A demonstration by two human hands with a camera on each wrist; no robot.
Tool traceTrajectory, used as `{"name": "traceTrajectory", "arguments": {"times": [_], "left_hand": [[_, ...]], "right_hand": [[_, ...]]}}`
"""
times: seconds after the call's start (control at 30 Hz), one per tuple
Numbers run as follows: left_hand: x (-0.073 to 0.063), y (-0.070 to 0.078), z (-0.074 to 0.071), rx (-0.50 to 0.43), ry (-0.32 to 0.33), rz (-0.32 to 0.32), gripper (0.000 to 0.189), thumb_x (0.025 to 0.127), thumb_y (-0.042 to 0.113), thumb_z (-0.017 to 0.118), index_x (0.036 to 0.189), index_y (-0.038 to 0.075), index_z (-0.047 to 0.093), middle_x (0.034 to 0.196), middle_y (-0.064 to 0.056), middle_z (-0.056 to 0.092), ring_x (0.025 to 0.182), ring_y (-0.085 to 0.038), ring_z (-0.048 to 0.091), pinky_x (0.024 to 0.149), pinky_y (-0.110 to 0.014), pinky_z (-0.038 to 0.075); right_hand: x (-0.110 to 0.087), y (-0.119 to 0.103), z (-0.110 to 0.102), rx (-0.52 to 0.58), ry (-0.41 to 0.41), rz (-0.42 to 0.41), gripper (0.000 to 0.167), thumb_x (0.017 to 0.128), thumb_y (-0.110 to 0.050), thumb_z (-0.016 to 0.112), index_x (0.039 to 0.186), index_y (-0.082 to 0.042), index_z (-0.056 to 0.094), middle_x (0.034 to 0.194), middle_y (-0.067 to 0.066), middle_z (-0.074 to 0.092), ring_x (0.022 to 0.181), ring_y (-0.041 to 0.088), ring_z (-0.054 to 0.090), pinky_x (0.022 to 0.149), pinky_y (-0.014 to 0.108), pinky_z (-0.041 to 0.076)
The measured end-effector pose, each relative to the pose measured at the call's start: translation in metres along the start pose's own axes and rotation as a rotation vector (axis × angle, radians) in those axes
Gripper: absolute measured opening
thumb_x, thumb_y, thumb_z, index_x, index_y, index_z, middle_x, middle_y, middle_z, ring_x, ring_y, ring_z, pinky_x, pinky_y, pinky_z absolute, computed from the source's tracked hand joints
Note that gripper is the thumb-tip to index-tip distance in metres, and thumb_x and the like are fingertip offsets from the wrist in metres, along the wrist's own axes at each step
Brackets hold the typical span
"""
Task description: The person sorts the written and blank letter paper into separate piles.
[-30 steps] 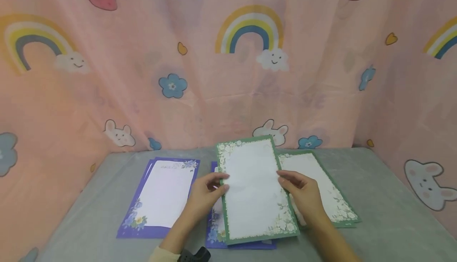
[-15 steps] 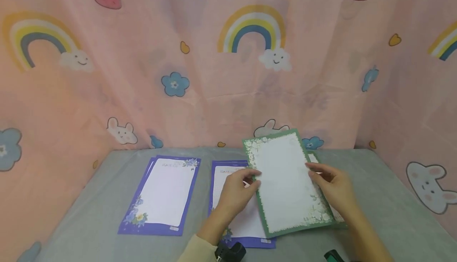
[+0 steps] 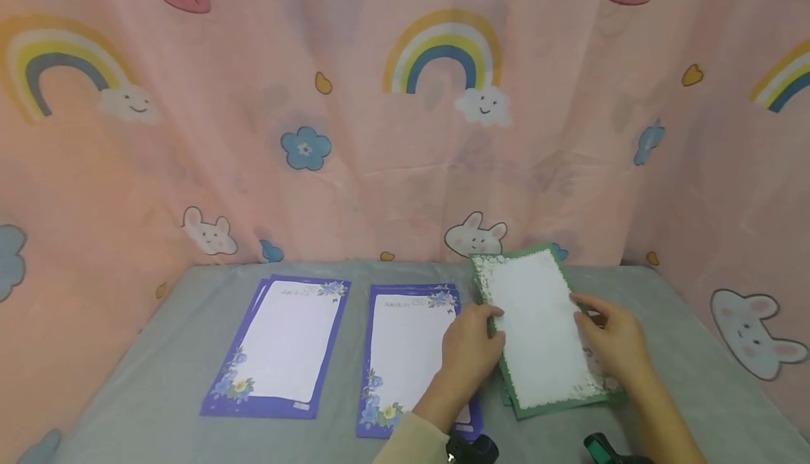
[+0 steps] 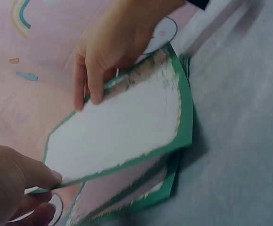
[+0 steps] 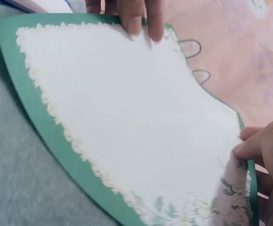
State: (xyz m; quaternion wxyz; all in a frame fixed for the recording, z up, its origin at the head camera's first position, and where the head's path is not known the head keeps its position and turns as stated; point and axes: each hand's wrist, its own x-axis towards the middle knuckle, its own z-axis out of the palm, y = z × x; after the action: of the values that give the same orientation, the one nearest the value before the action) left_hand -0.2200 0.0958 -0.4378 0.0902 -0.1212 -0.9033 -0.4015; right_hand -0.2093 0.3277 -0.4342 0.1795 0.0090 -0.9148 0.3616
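Observation:
A sheet of green-bordered floral paper (image 3: 538, 330) is held tilted over the right side of the table. My left hand (image 3: 471, 344) pinches its left edge between thumb and fingers. On the opposite edge, my right hand (image 3: 614, 337) pinches it the same way. The left wrist view shows both hands on the sheet, the right hand (image 4: 110, 56) at the far edge and the left hand (image 4: 14, 183) at the near corner. Beneath it lie more green-bordered sheets (image 4: 150, 197), mostly covered by the held one. In the right wrist view the sheet (image 5: 127, 103) bows between the hands.
Two piles of purple-bordered floral paper lie on the grey cloth-covered table (image 3: 152, 365): a left pile (image 3: 285, 344) and a middle pile (image 3: 405, 351), the latter partly behind my left forearm. A pink patterned curtain (image 3: 380, 190) encloses the back and sides.
Both hands have carried the green-bordered sheet rightward, from over the middle purple pile to over the green pile, and lowered it a little. The middle purple pile is now largely uncovered.

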Motion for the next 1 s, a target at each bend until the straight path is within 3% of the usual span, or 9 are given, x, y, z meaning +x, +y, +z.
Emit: {"name": "traceTrajectory", "arguments": {"times": [0.17, 0.3, 0.37, 0.5, 0.6, 0.67, 0.77, 0.87, 1.0], "left_hand": [[-0.003, 0.006, 0.016, 0.095, 0.012, -0.01, 0.03, 0.084, 0.016, 0.077, 0.114, 0.019, 0.076, 0.112, -0.001, 0.07, 0.099, -0.019, 0.07, 0.076, -0.03, 0.057], [-0.004, 0.005, 0.023, 0.153, 0.006, -0.013, 0.032, 0.083, 0.019, 0.078, 0.115, 0.017, 0.075, 0.108, 0.0, 0.068, 0.091, -0.017, 0.069, 0.073, -0.029, 0.055], [-0.004, 0.004, 0.025, 0.176, 0.003, -0.01, 0.033, 0.082, 0.02, 0.079, 0.115, 0.015, 0.075, 0.107, -0.001, 0.067, 0.089, -0.018, 0.068, 0.073, -0.03, 0.055], [-0.004, 0.001, 0.029, 0.216, -0.022, -0.006, 0.035, 0.083, 0.023, 0.079, 0.117, 0.014, 0.074, 0.111, -0.003, 0.068, 0.093, -0.019, 0.068, 0.077, -0.031, 0.056], [-0.004, -0.001, 0.032, 0.249, -0.037, -0.018, 0.036, 0.085, 0.026, 0.078, 0.119, 0.015, 0.074, 0.117, -0.004, 0.066, 0.099, -0.02, 0.067, 0.08, -0.034, 0.056], [-0.004, 0.0, 0.033, 0.272, -0.038, -0.027, 0.036, 0.085, 0.029, 0.078, 0.118, 0.016, 0.074, 0.121, -0.006, 0.065, 0.103, -0.022, 0.066, 0.082, -0.036, 0.056], [-0.005, 0.003, 0.034, 0.315, -0.04, -0.039, 0.036, 0.086, 0.032, 0.077, 0.118, 0.016, 0.074, 0.126, -0.008, 0.063, 0.108, -0.024, 0.064, 0.086, -0.038, 0.055], [-0.006, 0.006, 0.035, 0.349, -0.042, -0.038, 0.036, 0.087, 0.034, 0.076, 0.119, 0.017, 0.073, 0.129, -0.009, 0.063, 0.11, -0.025, 0.063, 0.086, -0.038, 0.055], [-0.005, 0.006, 0.037, 0.355, -0.043, -0.038, 0.038, 0.087, 0.035, 0.076, 0.12, 0.018, 0.073, 0.129, -0.01, 0.062, 0.11, -0.025, 0.063, 0.086, -0.038, 0.055]], "right_hand": [[-0.004, 0.015, 0.009, -0.051, 0.041, -0.014, 0.032, 0.097, -0.008, 0.061, 0.127, -0.002, 0.068, 0.087, 0.022, 0.076, 0.074, -0.002, 0.063, 0.042, 0.026, 0.042], [-0.006, 0.023, 0.018, -0.097, 0.041, -0.019, 0.033, 0.096, -0.007, 0.061, 0.128, -0.002, 0.067, 0.107, 0.029, 0.073, 0.072, 0.024, 0.068, 0.05, 0.024, 0.043], [-0.006, 0.024, 0.021, -0.11, 0.04, -0.017, 0.034, 0.096, -0.006, 0.061, 0.129, -0.001, 0.067, 0.11, 0.032, 0.071, 0.059, 0.019, 0.059, 0.05, 0.023, 0.041], [-0.006, 0.029, 0.023, -0.126, 0.029, -0.012, 0.034, 0.094, -0.005, 0.062, 0.128, 0.001, 0.066, 0.076, 0.021, 0.066, 0.043, 0.005, 0.021, 0.042, 0.026, 0.029], [-0.006, 0.034, 0.024, -0.162, 0.02, -0.002, 0.035, 0.094, -0.009, 0.064, 0.127, 0.001, 0.067, 0.061, 0.008, 0.054, 0.045, 0.003, 0.019, 0.044, 0.027, 0.028], [-0.006, 0.036, 0.026, -0.183, 0.028, -0.011, 0.035, 0.094, -0.011, 0.066, 0.126, 0.002, 0.067, 0.071, 0.017, 0.064, 0.046, 0.009, 0.037, 0.052, 0.034, 0.044], [-0.007, 0.039, 0.027, -0.213, 0.048, -0.035, 0.033, 0.093, -0.012, 0.067, 0.122, 0.004, 0.069, 0.098, 0.03, 0.071, 0.074, 0.035, 0.066, 0.077, 0.053, 0.054], [-0.008, 0.041, 0.028, -0.229, 0.077, -0.062, 0.031, 0.092, -0.013, 0.068, 0.118, 0.005, 0.07, 0.122, 0.033, 0.066, 0.11, 0.053, 0.061, 0.093, 0.066, 0.046], [-0.009, 0.041, 0.028, -0.226, 0.099, -0.06, 0.029, 0.092, -0.013, 0.068, 0.115, 0.005, 0.071, 0.124, 0.033, 0.066, 0.115, 0.055, 0.056, 0.094, 0.067, 0.043]]}}
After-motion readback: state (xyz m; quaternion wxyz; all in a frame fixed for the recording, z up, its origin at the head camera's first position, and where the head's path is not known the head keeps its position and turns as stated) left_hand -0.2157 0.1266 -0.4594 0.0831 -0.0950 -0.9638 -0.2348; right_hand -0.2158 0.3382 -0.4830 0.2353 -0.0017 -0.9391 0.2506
